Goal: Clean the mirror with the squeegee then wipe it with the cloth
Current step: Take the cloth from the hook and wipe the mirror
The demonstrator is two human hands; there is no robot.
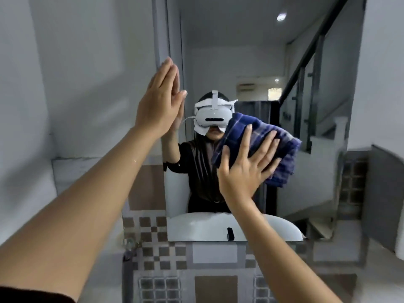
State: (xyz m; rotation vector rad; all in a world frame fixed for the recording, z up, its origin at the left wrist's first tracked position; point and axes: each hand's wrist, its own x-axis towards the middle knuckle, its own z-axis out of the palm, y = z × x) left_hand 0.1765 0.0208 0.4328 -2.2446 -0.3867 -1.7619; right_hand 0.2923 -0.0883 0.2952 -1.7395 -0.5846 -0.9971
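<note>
Head view: a folded blue plaid cloth (260, 147) is pressed flat against the mirror (251, 62) near its middle by the right hand (244, 171), fingers spread. Clear glass lies above and to the right. The left hand (159, 103), open and empty, rests flat at the mirror's left edge.

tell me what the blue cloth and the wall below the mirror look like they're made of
The cloth: soft woven fabric, probably cotton towelling, blue with faint pale checks; it folds thickly under the right hand. The wall: seemingly glazed ceramic tile, brown, grey and white squares with grout lines.
</note>
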